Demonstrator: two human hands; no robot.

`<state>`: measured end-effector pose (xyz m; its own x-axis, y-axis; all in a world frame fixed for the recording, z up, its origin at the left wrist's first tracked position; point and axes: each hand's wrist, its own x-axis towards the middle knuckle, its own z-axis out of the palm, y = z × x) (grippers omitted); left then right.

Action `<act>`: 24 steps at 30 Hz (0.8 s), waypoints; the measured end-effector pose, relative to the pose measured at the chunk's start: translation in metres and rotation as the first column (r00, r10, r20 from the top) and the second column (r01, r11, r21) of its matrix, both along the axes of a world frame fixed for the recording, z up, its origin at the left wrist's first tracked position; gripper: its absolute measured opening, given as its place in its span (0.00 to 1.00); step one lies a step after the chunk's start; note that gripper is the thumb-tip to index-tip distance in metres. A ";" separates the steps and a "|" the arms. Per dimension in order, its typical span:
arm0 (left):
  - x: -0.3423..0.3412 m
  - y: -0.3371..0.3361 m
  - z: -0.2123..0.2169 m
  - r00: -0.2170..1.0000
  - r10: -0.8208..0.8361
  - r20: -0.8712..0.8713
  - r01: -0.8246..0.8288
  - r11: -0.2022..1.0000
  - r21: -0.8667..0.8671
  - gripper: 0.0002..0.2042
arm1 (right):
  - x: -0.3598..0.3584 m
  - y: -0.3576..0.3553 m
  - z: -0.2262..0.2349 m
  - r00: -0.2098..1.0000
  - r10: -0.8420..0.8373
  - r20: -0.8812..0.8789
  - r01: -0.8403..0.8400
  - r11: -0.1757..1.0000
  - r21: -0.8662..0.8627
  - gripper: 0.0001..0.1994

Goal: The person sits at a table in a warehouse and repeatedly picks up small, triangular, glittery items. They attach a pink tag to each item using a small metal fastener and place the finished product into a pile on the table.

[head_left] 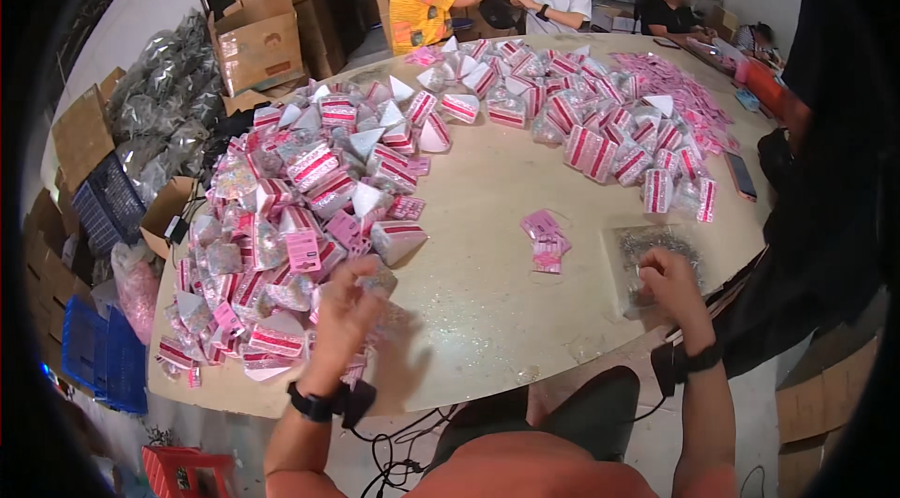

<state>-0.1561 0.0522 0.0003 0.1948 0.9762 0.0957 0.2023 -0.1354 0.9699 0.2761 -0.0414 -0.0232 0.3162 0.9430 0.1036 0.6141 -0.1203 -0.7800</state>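
My left hand (345,312) is at the near right edge of a big pile of wrapped cake-slice ornaments (314,165), white and glittery with pink-red bands. Its fingers are curled beside a blurred, glittery, greyish piece (377,280); how they grip it is partly hidden. My right hand (671,282) reaches over a shallow clear tray (619,259) of small, thin, dark metallic bits. Its fingers are bent together, and anything between them is too small to make out. Several pink printed cards (546,240) with thin loops lie on the table between my hands.
A second ornament heap (609,113) spans the table's far side, beside a spread of pink cards (680,95). A phone (741,176) lies near the right edge. Someone in dark clothing stands close on my right; others are beyond the table. Boxes (258,43) and bagged goods (169,95) crowd the left.
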 end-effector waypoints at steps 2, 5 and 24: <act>0.006 -0.008 -0.044 0.969 -0.062 -0.239 0.129 0.952 0.279 0.19 | 0.030 0.003 -0.017 0.922 0.031 0.385 -0.034 0.999 0.001 0.08; 0.019 -0.027 -0.055 0.839 0.017 -0.543 0.296 0.824 0.483 0.20 | 0.028 0.002 -0.018 0.884 0.060 0.464 0.026 0.984 -0.177 0.08; 0.033 -0.035 -0.045 0.765 -0.068 -0.641 0.478 0.727 0.493 0.16 | 0.060 0.018 -0.045 0.904 0.012 0.427 0.016 0.998 -0.060 0.05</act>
<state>-0.1229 0.0168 -0.0445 0.6569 0.6307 0.4132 0.5089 -0.7752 0.3743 0.3365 -0.0236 -0.0683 0.2566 0.9512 0.1715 0.8861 -0.1606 -0.4347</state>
